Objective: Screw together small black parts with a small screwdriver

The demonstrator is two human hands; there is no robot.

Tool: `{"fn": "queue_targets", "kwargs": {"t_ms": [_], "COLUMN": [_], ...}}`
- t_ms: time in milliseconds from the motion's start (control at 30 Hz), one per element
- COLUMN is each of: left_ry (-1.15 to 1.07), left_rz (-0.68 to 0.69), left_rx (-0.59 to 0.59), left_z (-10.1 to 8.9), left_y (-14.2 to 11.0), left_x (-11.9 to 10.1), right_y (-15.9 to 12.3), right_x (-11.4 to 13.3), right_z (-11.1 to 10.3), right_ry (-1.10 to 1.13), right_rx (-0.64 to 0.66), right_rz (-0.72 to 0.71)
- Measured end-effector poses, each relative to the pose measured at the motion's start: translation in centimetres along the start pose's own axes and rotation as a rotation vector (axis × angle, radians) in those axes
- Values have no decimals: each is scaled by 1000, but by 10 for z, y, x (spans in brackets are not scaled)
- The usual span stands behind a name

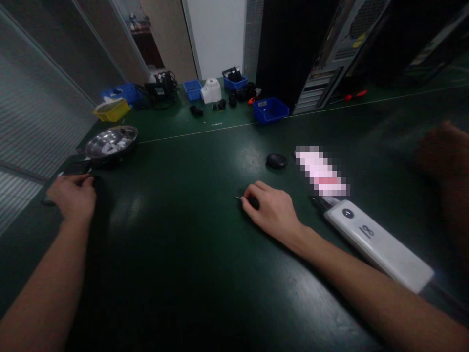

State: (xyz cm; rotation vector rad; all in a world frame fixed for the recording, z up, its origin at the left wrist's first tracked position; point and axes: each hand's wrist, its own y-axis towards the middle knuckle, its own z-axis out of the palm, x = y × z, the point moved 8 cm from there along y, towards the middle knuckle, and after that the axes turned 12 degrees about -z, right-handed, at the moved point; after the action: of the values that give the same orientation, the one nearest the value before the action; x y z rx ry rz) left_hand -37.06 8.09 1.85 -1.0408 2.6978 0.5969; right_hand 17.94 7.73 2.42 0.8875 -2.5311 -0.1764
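My right hand (271, 208) rests on the dark green table (190, 254) with its fingers curled round a small black tool (252, 202) whose thin metal tip sticks out to the left. My left hand (73, 195) lies at the table's left edge, fingers closed on a dark flat object (75, 168) just below a metal bowl (112, 143). What that dark object is I cannot make out. A white electric screwdriver marked 18 (377, 242) lies to the right of my right wrist. A small black oval part (276, 161) sits beyond my right hand.
Blue bins (270, 109), a yellow bin (112, 110), a white housing (211, 91) and black parts stand along the far edge. Computer cases (330, 54) rise at the back right. Another person's hand (445, 151) shows blurred at the right edge. A pink pixelated strip (320, 172) lies mid-table.
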Motion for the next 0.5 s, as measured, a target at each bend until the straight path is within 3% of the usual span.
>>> {"fn": "queue_targets", "kwargs": {"t_ms": [67,300,500], "left_ry": [15,-8,75], "left_rz": [0,21,77], "left_rx": [-69,-101,-52], "left_z": [-2,-3,-6], "left_y": [3,5,-3], "left_x": [4,7,-5], "right_y": [0,1,1], "right_x": [0,0,1], "right_z": [0,0,-1], "right_ry": [5,15,17], "right_rx": [0,8,7], "right_rz": [0,9,5]}}
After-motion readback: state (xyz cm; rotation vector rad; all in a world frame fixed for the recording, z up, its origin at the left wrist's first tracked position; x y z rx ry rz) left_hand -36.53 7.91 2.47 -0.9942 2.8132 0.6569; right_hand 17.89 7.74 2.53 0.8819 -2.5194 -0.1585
